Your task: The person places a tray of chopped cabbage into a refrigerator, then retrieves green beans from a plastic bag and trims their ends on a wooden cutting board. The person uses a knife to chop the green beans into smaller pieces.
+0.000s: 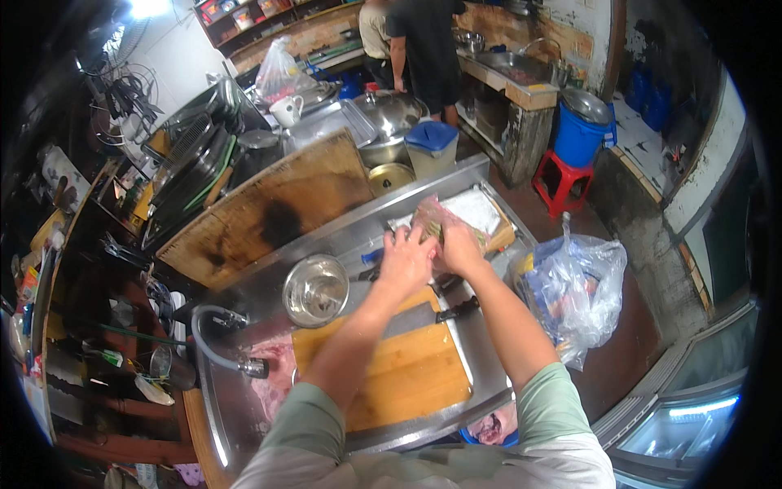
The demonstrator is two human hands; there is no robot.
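Observation:
Past the far edge of the board, my left hand [406, 260] and my right hand [459, 244] are close together on a pinkish bundle [432, 212] with green showing in it. Whether it is meat or a filled bag cannot be told, and my fingers hide its near side. Under my forearms lies a wooden cutting board [403, 373] across the steel sink. A cleaver [406, 321] rests flat on it, its dark handle pointing right. Behind the bundle is a white sheet or cloth [473, 211] on a wooden board.
Raw meat [275, 373] lies in the sink by the grey hose tap [214, 330]. A clear round bowl [316, 290] stands left of my hands. An upright scorched board [275, 214] borders the far side. A plastic bag [574, 293] sits at right. Two people [421, 55] stand beyond.

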